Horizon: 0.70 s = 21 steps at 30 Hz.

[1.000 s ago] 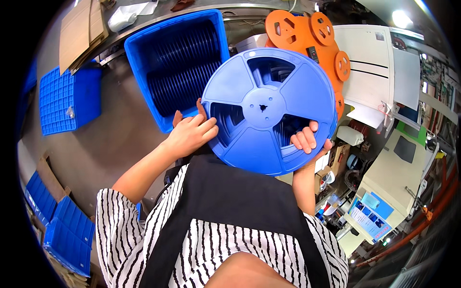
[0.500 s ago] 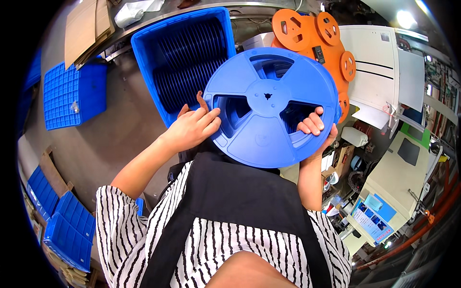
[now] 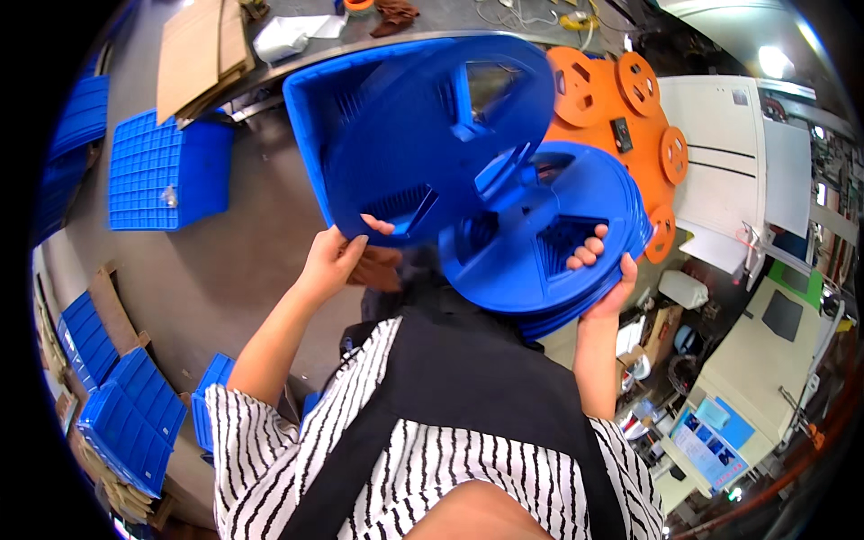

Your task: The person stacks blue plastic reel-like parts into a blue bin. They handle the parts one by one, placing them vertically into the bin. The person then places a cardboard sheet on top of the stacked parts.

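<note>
My left hand pinches the lower edge of a blue reel disc, a round plastic plate with cut-out windows. That disc is raised and tilted, blurred by motion, and overlaps a stack of similar blue reel discs. Something brown shows at my left fingers, too blurred to make out. My right hand grips the stack at its right rim, with fingers through a window and thumb side outside. Behind the raised disc stands a blue crate, its contents mostly hidden.
An orange machine panel with round reels stands beyond the stack, beside a white cabinet. A grey table runs along the back with cardboard sheets. Another blue crate sits on the floor at left. A beige machine is at right.
My left hand has lifted the front disc off the stack and swung it up and left, over the crate. My right hand keeps its grip on the stack. The view has shifted slightly.
</note>
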Each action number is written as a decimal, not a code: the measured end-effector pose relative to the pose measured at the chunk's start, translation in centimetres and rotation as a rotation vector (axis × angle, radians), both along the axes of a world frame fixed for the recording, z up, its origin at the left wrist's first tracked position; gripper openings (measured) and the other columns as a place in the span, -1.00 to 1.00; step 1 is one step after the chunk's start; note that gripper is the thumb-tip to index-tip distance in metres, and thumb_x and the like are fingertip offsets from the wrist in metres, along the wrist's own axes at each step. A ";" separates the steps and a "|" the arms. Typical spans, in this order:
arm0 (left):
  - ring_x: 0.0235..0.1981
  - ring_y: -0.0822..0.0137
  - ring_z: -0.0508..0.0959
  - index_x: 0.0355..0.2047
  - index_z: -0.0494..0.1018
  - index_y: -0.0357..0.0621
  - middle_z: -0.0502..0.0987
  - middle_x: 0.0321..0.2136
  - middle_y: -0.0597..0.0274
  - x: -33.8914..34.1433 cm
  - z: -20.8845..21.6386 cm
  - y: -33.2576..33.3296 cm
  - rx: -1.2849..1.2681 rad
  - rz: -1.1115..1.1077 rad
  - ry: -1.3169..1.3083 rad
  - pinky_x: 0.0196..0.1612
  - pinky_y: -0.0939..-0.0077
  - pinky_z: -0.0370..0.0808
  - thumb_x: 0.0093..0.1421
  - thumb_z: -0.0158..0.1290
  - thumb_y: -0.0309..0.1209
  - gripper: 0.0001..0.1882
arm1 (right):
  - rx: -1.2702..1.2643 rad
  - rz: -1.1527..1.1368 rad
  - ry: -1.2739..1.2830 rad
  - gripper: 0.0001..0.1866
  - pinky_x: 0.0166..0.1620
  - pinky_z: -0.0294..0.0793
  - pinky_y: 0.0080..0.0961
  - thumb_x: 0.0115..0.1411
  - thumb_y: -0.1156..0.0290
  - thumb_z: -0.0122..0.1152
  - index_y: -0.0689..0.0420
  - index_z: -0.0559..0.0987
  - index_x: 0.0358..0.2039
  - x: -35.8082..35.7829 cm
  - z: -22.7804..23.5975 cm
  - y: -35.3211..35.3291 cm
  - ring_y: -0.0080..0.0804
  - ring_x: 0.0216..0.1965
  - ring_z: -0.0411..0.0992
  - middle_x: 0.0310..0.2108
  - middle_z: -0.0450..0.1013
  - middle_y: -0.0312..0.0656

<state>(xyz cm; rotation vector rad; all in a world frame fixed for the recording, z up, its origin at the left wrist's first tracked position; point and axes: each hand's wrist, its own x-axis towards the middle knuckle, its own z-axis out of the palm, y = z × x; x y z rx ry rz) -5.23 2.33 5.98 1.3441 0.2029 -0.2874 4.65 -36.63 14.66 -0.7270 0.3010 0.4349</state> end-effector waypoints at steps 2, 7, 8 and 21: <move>0.01 0.13 0.54 0.00 0.33 -0.26 0.52 -0.06 -0.03 -0.8 -0.9 1.4 -0.423 0.165 0.104 0.05 0.21 0.54 0.34 -0.14 -0.53 -0.76 | 0.012 0.005 0.007 -0.38 -0.08 0.37 -0.31 0.14 0.14 0.21 0.20 0.31 0.13 -0.2 0.1 -0.1 -0.40 -0.27 0.34 -0.27 0.33 -0.24; -0.04 0.17 0.55 -0.03 0.36 -0.18 0.53 -0.07 0.03 -2.6 -3.4 3.3 -0.672 0.366 0.253 0.04 0.19 0.54 0.26 0.06 -0.40 -0.71 | 0.042 -0.005 0.009 -0.43 -0.07 0.40 -0.31 0.16 0.19 0.19 0.19 0.32 0.11 -0.7 0.1 -0.3 -0.40 -0.27 0.35 -0.28 0.35 -0.25; -0.04 0.17 0.56 -0.04 0.36 -0.16 0.53 -0.08 0.04 -3.0 -3.9 4.0 -0.688 0.388 0.274 0.04 0.19 0.54 0.25 0.07 -0.40 -0.71 | 0.038 -0.001 0.009 -0.44 -0.04 0.43 -0.26 0.16 0.21 0.20 0.19 0.32 0.11 -0.7 -0.1 0.4 -0.37 -0.24 0.39 -0.27 0.38 -0.23; -0.04 0.20 0.55 -0.03 0.35 -0.19 0.53 -0.07 0.01 -4.8 -6.1 4.4 -0.588 0.497 0.313 0.05 0.24 0.52 0.30 -0.03 -0.46 -0.76 | -0.179 0.006 0.121 -0.44 0.12 0.46 -0.16 0.23 0.25 0.09 0.31 0.34 0.16 0.3 0.7 0.6 -0.22 -0.04 0.48 -0.07 0.49 -0.10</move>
